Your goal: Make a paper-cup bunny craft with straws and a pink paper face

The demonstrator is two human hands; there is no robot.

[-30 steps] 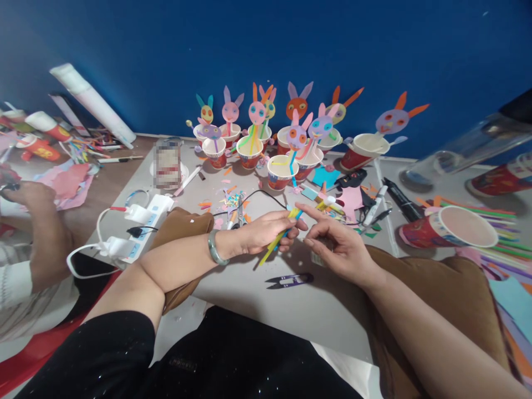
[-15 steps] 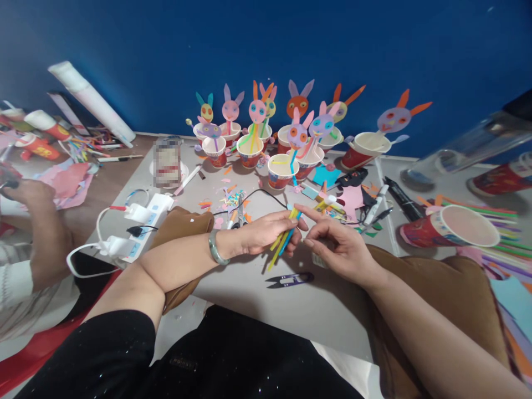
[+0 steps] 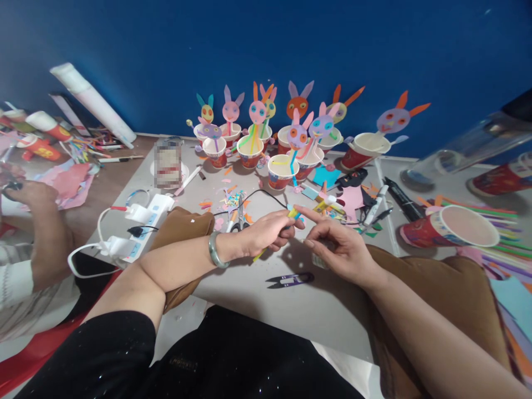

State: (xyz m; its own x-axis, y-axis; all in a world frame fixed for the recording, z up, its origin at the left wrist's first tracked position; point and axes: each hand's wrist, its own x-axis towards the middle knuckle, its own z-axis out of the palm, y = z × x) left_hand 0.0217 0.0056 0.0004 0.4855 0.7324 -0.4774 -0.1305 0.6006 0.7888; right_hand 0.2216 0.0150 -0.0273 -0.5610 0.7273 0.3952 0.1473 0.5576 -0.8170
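Note:
My left hand [image 3: 270, 233], with a bangle at its wrist, is closed around several yellow and blue straws [image 3: 293, 213]. Their upper ends poke out past the thumb, and a yellow end shows below the fist; the middle is hidden. Close by on the right, my right hand [image 3: 338, 244] has its index finger stretched to the straws' upper ends, its thumb apart from it. A small pale thing, too covered to make out, lies under that hand. Purple thread snips [image 3: 290, 280] rest on the table below both hands. Scissors [image 3: 239, 221] lie beyond my left wrist.
Paper cups with paper rabbit heads [image 3: 250, 152] line the blue wall. Paper scraps, pens and a cable lie before them. A power strip [image 3: 145, 233] is at left, a tipped cup [image 3: 449, 227] and loose straws at right. Another person's hand [image 3: 31, 188] works at far left.
My left hand has turned over and closed further round the straws, so less of them shows and their lower end points more to the left. My right hand is nearly still.

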